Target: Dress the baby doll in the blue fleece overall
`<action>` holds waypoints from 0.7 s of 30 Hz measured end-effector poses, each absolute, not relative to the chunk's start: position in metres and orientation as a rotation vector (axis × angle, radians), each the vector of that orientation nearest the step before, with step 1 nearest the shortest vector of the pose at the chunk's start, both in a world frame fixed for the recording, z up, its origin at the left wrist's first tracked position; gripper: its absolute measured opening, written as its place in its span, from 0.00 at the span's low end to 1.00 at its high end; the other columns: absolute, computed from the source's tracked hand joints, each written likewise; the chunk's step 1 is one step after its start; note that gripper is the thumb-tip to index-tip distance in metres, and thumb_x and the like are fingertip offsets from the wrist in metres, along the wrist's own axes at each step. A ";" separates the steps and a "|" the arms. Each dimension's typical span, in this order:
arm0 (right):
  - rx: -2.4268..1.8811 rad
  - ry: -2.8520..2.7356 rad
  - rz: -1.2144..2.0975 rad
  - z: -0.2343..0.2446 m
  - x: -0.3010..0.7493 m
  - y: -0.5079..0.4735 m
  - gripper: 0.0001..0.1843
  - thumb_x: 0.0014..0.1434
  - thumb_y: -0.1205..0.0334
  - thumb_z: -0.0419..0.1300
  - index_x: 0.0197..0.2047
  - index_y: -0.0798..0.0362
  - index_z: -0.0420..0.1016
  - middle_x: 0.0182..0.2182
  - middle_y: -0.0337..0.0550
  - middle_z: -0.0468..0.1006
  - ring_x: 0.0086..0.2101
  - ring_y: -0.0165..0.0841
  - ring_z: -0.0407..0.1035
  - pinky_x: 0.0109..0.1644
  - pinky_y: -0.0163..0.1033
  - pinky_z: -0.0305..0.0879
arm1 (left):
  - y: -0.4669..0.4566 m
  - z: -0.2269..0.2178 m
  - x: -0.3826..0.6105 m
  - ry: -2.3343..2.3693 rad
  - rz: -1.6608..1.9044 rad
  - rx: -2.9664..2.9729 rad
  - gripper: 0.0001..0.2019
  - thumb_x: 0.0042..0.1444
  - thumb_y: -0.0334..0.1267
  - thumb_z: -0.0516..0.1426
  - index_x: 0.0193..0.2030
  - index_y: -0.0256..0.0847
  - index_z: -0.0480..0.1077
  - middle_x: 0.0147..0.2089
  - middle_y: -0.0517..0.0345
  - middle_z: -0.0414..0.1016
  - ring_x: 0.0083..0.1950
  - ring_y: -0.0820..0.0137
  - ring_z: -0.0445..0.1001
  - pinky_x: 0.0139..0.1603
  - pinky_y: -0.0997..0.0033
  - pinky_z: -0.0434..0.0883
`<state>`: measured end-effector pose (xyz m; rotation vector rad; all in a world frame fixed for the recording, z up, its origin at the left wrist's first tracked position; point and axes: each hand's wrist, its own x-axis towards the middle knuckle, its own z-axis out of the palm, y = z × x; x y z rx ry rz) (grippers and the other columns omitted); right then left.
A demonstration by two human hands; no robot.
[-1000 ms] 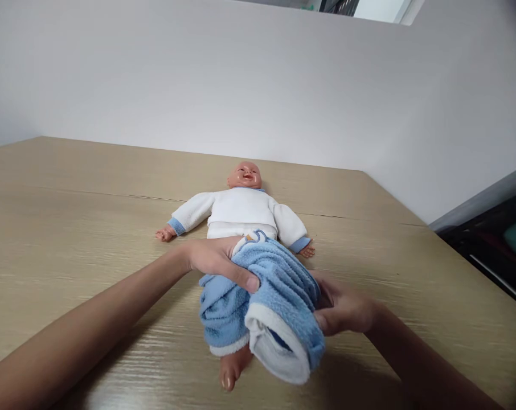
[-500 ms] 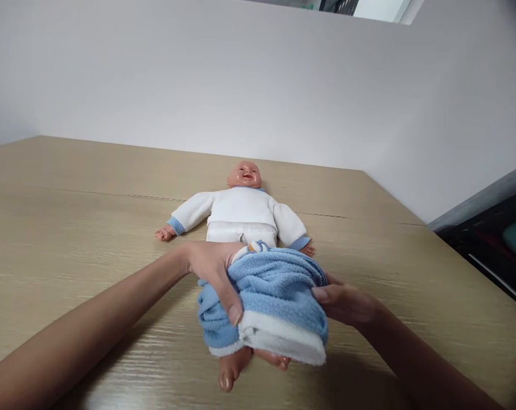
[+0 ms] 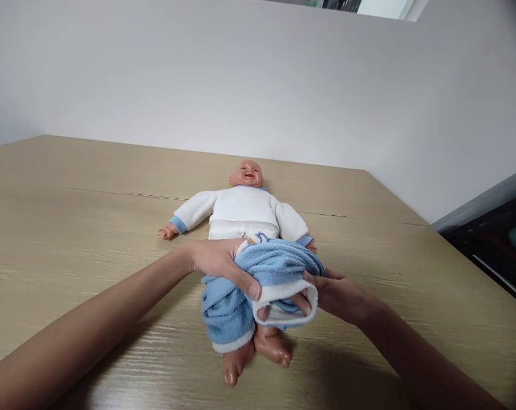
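Now left hand [image 3: 224,263] and right hand [image 3: 340,295] both clasp the blue trousers [image 3: 279,262], fingers [image 3: 301,303] newly visible inside the white cuff [image 3: 283,291], more of the doll's foot [image 3: 273,346] bared

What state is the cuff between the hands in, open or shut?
Open: the white cuff gapes toward the camera, and fingers show inside it. The left hand and right hand hold the bunched trouser leg.
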<state>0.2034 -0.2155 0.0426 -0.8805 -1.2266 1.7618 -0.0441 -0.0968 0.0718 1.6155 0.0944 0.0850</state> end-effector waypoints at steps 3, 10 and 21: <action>-0.856 -1.222 1.788 0.046 0.201 -0.214 0.24 0.63 0.36 0.72 0.32 0.49 0.79 0.24 0.34 0.73 0.28 0.32 0.69 0.40 0.37 0.73 | -0.097 0.072 -0.044 0.091 0.080 1.597 0.38 0.57 0.59 0.72 0.66 0.34 0.76 0.65 0.40 0.82 0.68 0.47 0.77 0.70 0.53 0.76; -0.937 -1.588 1.619 0.067 0.202 -0.217 0.36 0.57 0.49 0.79 0.65 0.49 0.78 0.53 0.46 0.87 0.55 0.45 0.81 0.66 0.50 0.74 | -0.105 0.084 -0.036 0.091 0.075 1.588 0.41 0.47 0.50 0.78 0.66 0.39 0.76 0.63 0.46 0.83 0.66 0.49 0.80 0.71 0.51 0.76; -1.481 -1.291 1.006 0.072 0.159 -0.260 0.30 0.66 0.42 0.67 0.62 0.53 0.81 0.54 0.51 0.87 0.54 0.47 0.82 0.65 0.49 0.76 | -0.114 0.091 -0.036 0.421 0.172 1.943 0.11 0.59 0.40 0.60 0.46 0.39 0.75 0.52 0.55 0.82 0.56 0.57 0.79 0.58 0.60 0.76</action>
